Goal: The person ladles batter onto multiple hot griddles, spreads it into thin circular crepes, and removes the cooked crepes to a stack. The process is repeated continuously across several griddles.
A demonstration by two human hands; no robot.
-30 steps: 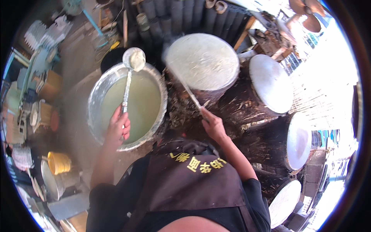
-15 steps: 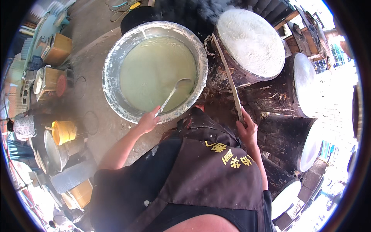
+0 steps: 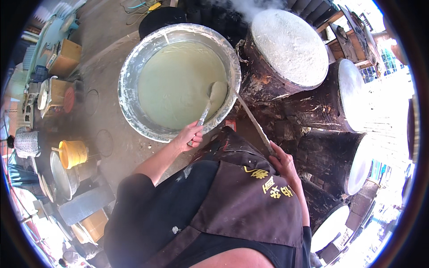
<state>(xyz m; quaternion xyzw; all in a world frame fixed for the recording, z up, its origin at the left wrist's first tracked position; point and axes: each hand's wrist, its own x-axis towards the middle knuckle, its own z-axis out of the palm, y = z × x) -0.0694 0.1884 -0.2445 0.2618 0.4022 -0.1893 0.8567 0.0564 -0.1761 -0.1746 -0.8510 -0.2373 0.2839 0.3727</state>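
My left hand (image 3: pixel 190 136) is closed round the handle of a ladle (image 3: pixel 207 109). The ladle's bowl, pale with liquid, is at the right side of a wide metal basin (image 3: pixel 127 96). Thick pale-green liquid (image 3: pixel 176 85) lies in the basin. My right hand (image 3: pixel 282 161) grips the lower end of a long, thin wooden stick (image 3: pixel 253 119), which slants up to the left. Its far tip meets or overlaps the basin's right rim, close to the ladle's bowl; whether they touch I cannot tell.
Right of the basin stands a dark, crusted drum with a white-coated round top (image 3: pixel 290 48), steam beside it. More dark drums with pale round tops (image 3: pixel 353 96) line the right side. At left are a yellow bucket (image 3: pixel 73 154), boxes (image 3: pixel 65 57) and a grey bench (image 3: pixel 87 204).
The stick's tip has swung left and down from beside the steaming drum to the basin's rim. My left hand and the ladle have moved right, the bowl now pale with liquid.
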